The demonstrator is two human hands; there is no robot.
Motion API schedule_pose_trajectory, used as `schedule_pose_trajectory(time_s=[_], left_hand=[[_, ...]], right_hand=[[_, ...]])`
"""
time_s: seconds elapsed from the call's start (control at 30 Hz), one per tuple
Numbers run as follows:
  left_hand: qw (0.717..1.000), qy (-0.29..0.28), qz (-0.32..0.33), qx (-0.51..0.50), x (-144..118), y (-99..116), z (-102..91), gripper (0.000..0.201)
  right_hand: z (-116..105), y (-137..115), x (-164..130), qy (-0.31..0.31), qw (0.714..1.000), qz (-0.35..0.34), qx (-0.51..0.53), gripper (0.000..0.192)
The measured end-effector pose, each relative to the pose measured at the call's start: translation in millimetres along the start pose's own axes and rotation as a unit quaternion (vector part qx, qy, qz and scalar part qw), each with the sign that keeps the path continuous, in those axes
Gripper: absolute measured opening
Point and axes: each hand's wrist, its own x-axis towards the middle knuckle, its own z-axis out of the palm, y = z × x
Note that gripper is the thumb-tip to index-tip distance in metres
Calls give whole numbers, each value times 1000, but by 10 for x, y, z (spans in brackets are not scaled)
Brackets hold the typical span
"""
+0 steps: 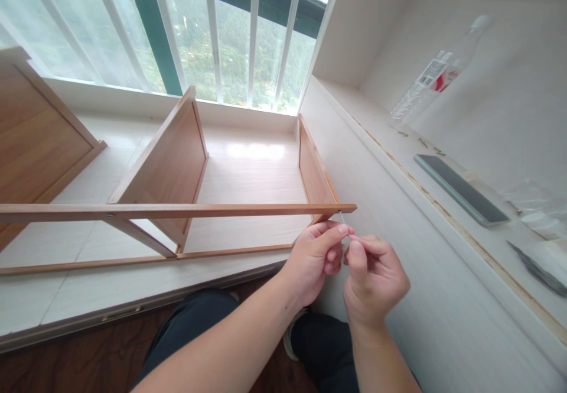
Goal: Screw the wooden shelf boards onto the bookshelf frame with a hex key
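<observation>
A wooden shelf frame lies on the white ledge, with a long front rail (248, 210) and upright brown panels. At the rail's right end, a thin metal hex key (344, 220) meets a fastener in the wood. My left hand (316, 257) is closed, its thumb and finger pinching the key's shaft just below the rail. Close beside it, my right hand (375, 278) is closed too, fingertips pinching the key's lower end. The fingers partly hide the key. Behind the joint stands the end panel (315, 159), while the middle panel (170, 171) is farther left.
A white side wall (398, 216) rises close to my right hand. On the shelf above it are a plastic bottle (436, 80), a phone (460, 189), several small screws and a clear plastic bag (540, 204). A barred window (230, 38) is behind the ledge.
</observation>
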Motion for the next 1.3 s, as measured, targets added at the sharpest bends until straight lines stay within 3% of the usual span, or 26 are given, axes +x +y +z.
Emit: schedule_pose_trajectory(time_s=[0.4,0.8,1.07,1.17,1.3], left_hand=[[1000,-9,12,11,16,-13,2,31],[998,-48,26,20,33,-6,-5,37],[998,-51,24,32,37,2,-18,40],[998,-39,20,36,33,9,-13,30],[998,-36,21,37,19,24,-2,30]], right_hand=[[14,-2,13,-5,984,138,111,19],[-14,-56,74,-47,946,240,212,22],[-95,-32,129,-114,890,330,293,20],[-113,-12,121,-117,884,334,305,18],[-97,-7,77,-103,902,298,295,13]])
